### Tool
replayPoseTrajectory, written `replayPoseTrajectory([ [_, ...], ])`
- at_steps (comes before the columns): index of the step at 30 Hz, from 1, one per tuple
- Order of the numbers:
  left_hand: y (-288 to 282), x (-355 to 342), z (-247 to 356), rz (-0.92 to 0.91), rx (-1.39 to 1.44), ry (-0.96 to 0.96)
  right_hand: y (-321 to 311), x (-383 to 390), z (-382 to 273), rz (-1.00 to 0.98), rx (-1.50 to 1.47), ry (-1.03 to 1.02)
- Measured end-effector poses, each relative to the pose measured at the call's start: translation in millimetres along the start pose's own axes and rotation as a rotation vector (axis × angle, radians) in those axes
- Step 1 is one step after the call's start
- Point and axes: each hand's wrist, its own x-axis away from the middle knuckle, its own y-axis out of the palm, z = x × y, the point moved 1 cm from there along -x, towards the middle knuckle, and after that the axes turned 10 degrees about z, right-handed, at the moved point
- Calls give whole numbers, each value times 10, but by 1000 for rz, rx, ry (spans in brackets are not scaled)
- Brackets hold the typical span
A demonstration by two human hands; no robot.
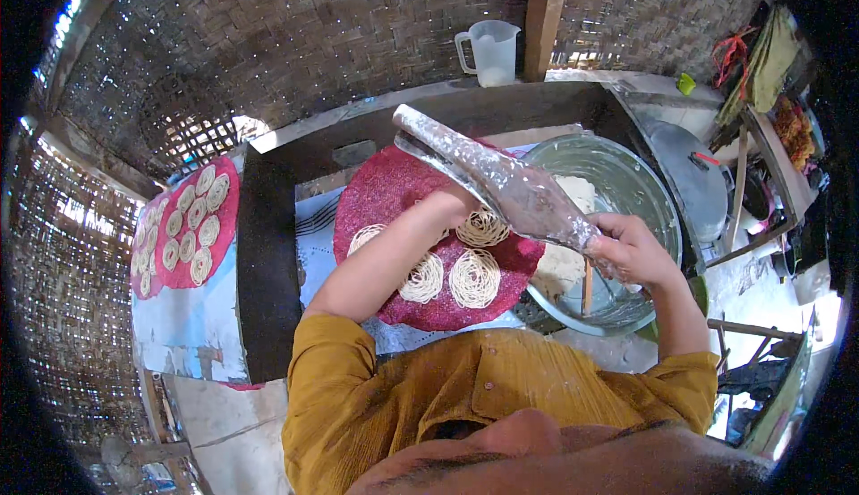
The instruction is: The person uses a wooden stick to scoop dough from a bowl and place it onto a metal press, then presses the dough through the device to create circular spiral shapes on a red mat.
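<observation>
My right hand [631, 249] is closed around the narrow end of a long, dough-smeared press [532, 192] with two arms, held slantwise over a round red mat [380, 186]. Its wide end points up and to the left. My left forearm reaches across the mat, and my left hand [458, 201] goes behind the press, so its fingers are hidden. Several lacy coils of dough strands lie on the mat, one of them a round coil [474, 278] near its front edge. At the right, a large translucent basin [658, 200] holds pale dough [559, 271] and a wooden stick [588, 287].
A dark, raised-edged trough [268, 262] surrounds the work area. On the left ledge lie red mats with several more coils [198, 213]. A clear plastic pitcher [495, 56] stands by the woven wall. To the right are a grey lid-like object [684, 173] and a cluttered wooden rack [777, 168].
</observation>
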Motion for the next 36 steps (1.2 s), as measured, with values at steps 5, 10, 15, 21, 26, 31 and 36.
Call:
replayPoseTrajectory([
  [5, 30, -3, -88, -63, -325, 101, 3, -42, 8, 6, 30, -25],
  [10, -144, -41, -270, 147, -501, 37, -5, -149, 220, 174, -2, -159],
  [15, -145, 213, -118, 343, -1311, 265, -96, -166, 306, 237, -110, -98],
  [21, -358, 439, -111, 273, -1821, 757, -99, -91, 269, 289, -231, -74],
  [26, -369, 562, 249, 546, -1591, 914, 8, -48, 234, 243, -267, -88],
  [31, 74, 557, 149, 576, -1003, 597, 591, -153, -5, 45, -426, 21],
  [36, 188, 843, 463, 795, -1150, 520, 450, -615, 81, 299, 148, -266],
])
